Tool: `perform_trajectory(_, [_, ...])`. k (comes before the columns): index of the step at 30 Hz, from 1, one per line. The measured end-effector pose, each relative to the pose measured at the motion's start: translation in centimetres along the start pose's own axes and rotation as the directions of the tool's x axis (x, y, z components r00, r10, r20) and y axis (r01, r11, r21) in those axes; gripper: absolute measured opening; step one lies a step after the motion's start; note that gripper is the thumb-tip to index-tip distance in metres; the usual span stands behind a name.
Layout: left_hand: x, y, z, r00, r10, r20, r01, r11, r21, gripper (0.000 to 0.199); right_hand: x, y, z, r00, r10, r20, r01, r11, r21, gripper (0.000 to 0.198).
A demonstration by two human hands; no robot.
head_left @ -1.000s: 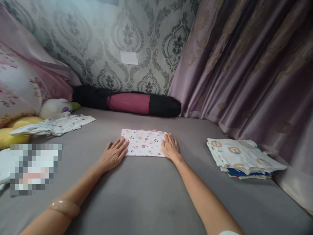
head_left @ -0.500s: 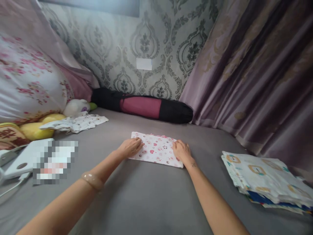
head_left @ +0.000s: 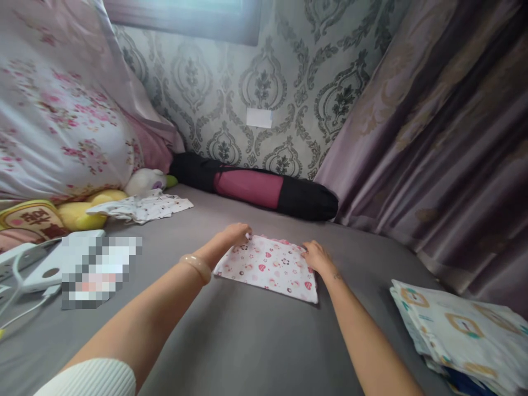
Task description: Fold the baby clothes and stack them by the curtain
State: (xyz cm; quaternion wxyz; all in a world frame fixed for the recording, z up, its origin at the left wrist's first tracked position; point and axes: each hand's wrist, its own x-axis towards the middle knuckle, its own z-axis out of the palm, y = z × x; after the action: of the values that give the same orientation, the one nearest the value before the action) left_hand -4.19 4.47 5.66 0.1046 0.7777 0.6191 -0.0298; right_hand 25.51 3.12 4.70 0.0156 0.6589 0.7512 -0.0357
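A folded white cloth (head_left: 270,267) with pink hearts and small flowers lies flat on the grey bed sheet (head_left: 247,341). Its far edge shows a bit of pink trim. At the far left corner, my left hand (head_left: 238,234) pinches the fabric, wrist raised and a pale bangle on the forearm. My right hand (head_left: 317,256) has its fingers curled over the far right corner, gripping the edge; the fingertips are partly hidden.
A stack of folded printed cloths (head_left: 462,330) sits at the right. Behind lies a black and maroon roll bag (head_left: 251,187). At left are a crumpled white garment (head_left: 142,208), plush toys (head_left: 82,212), a white device (head_left: 61,264) with cables, and a floral pillow (head_left: 70,126).
Both hands have moved from the cloth's sides to its far corners, the left one lifting at the wrist. The cloth appears lower and more fully exposed as the camera view shifts.
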Motion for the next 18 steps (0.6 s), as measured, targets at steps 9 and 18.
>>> perform_trajectory(9, [2.4,0.4,-1.5,0.988,-0.051,0.145,0.042,0.997,0.063,0.046,1.4,0.4,0.8,0.998,0.012,0.058,-0.011,1.0,-0.022,0.028])
perform_trajectory(18, [3.5,-0.9,-0.7,0.99,-0.003,0.139,0.001,1.0,0.011,0.048,1.0,-0.2,0.8,0.999,0.024,0.037,-0.024,1.0,-0.02,0.028])
